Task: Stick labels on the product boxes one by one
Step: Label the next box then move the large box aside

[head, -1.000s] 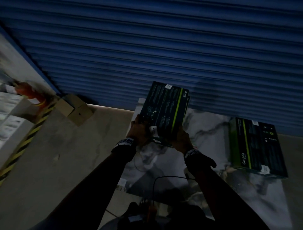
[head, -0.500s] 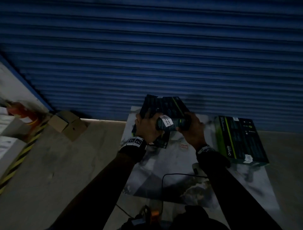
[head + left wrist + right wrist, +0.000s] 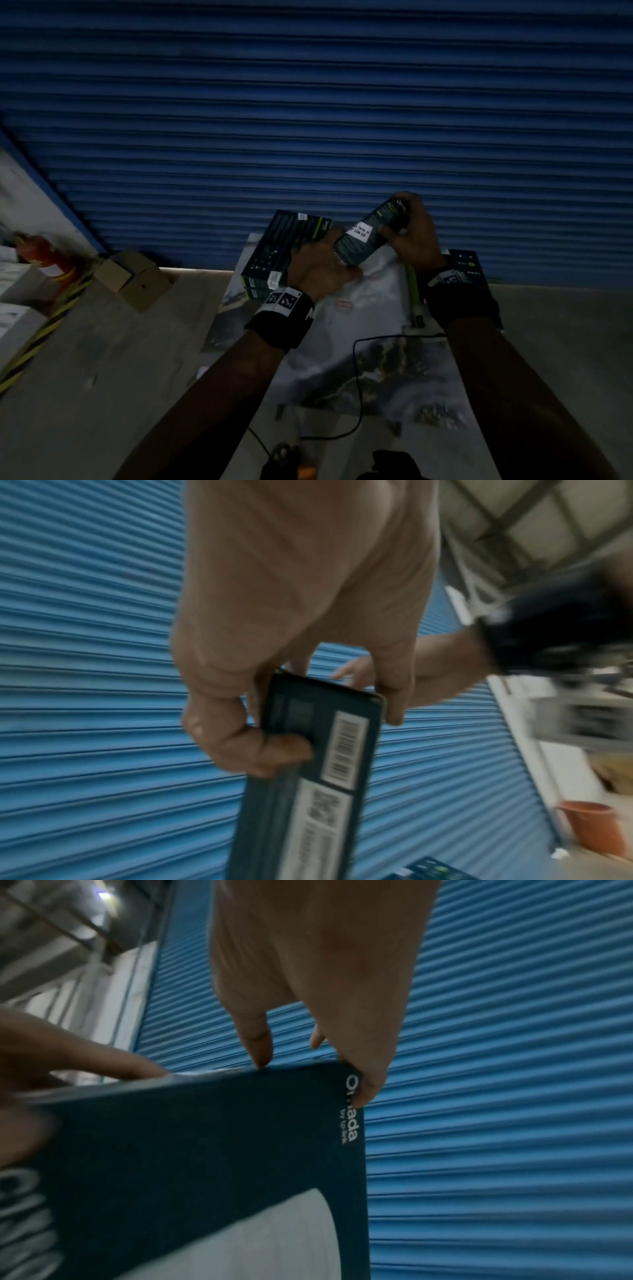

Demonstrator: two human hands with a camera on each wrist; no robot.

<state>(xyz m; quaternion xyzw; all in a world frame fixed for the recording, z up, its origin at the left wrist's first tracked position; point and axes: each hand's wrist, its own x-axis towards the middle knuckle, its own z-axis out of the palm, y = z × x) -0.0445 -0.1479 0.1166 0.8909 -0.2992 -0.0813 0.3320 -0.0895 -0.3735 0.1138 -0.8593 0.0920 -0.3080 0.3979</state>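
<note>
I hold a dark product box (image 3: 368,236) tilted in the air between both hands, its narrow side with a white seal label (image 3: 359,232) facing up. My left hand (image 3: 322,263) grips its lower end; in the left wrist view the fingers (image 3: 260,739) curl round the box (image 3: 308,777) beside barcode stickers (image 3: 344,748). My right hand (image 3: 409,233) grips the upper end; in the right wrist view its fingertips (image 3: 363,1085) pinch the box corner (image 3: 212,1139). A stack of like boxes (image 3: 284,250) lies behind my left hand. Another box (image 3: 462,267) lies behind my right wrist.
A marbled sheet (image 3: 342,359) covers the concrete floor (image 3: 102,359), with a black cable (image 3: 358,377) looping across it. A blue roller shutter (image 3: 308,120) closes the back. A small cardboard box (image 3: 133,279), white cartons (image 3: 17,308) and a red object (image 3: 44,255) sit at the left.
Both hands have turned the box from flat-face-up onto its narrow edge and swung it to the right, upper end raised. The view has shifted, so the right-hand box is now behind my right wrist.
</note>
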